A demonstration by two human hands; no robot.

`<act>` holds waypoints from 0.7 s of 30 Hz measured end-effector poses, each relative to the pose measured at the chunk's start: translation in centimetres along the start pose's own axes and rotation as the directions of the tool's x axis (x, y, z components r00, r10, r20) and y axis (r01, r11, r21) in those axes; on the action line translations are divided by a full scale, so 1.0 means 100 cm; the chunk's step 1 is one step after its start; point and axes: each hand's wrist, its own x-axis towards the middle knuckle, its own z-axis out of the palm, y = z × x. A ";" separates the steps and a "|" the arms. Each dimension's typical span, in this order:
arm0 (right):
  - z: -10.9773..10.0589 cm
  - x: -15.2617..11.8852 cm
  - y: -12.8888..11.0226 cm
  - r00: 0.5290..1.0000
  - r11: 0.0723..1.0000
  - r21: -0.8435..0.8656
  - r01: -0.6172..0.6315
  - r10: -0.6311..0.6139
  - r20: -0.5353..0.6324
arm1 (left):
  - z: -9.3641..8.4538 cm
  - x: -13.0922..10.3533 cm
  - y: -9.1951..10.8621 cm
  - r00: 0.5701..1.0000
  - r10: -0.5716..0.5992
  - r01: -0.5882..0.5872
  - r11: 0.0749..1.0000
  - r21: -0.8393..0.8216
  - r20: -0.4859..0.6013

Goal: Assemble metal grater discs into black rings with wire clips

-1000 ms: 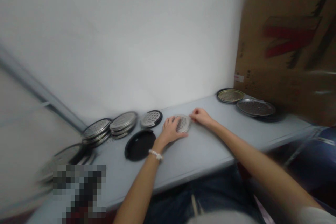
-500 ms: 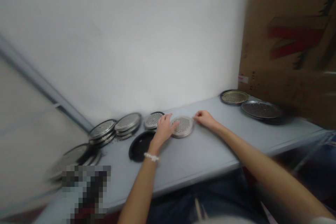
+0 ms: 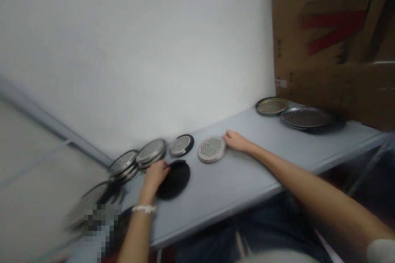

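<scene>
My left hand (image 3: pixel 157 172) pinches the upper left rim of a round black tray (image 3: pixel 174 181), which looks slightly tilted up from the table. Closed at the right edge of a round perforated metal disc (image 3: pixel 212 149) is my right hand (image 3: pixel 235 140), its fingertips partly hidden. Just behind them lies another perforated disc with a black rim (image 3: pixel 181 145). Left of that, a stack of metal discs (image 3: pixel 151 152) stands near the wall.
More stacked discs (image 3: pixel 123 164) and a blurred pile (image 3: pixel 92 205) lie along the left of the grey table (image 3: pixel 243 172). At the far right are a yellowish round tray (image 3: pixel 272 106), a larger dark tray (image 3: pixel 305 117) and a tall cardboard box (image 3: pixel 327 70).
My left hand has moved from the perforated disc left and down to the black tray's rim, which has shifted slightly right. My right hand has come onto the perforated disc's edge.
</scene>
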 end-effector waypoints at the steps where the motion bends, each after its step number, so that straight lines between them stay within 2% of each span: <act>1: -0.001 -0.001 -0.001 1.000 1.000 0.007 0.003 -0.003 0.007 | 0.000 0.001 0.002 1.000 0.002 -0.002 1.000 -0.003 0.010; 6: -0.003 -0.003 -0.003 1.000 0.999 0.050 0.018 -0.019 0.023 | -0.009 0.007 0.011 1.000 -0.006 0.005 0.997 -0.080 -0.010; 13: -0.003 -0.003 -0.003 1.000 0.997 0.077 0.020 -0.021 0.008 | -0.036 0.009 0.026 0.997 0.022 -0.039 0.970 -0.240 -0.070; 17: -0.003 -0.004 -0.003 0.999 0.996 0.086 0.032 -0.033 0.014 | -0.049 0.008 0.045 0.989 -0.038 0.004 0.972 -0.233 -0.145; 21: 0.002 -0.006 -0.005 0.998 0.997 0.072 0.041 -0.043 0.035 | -0.043 0.010 0.072 0.992 0.034 -0.070 0.949 -0.306 -0.121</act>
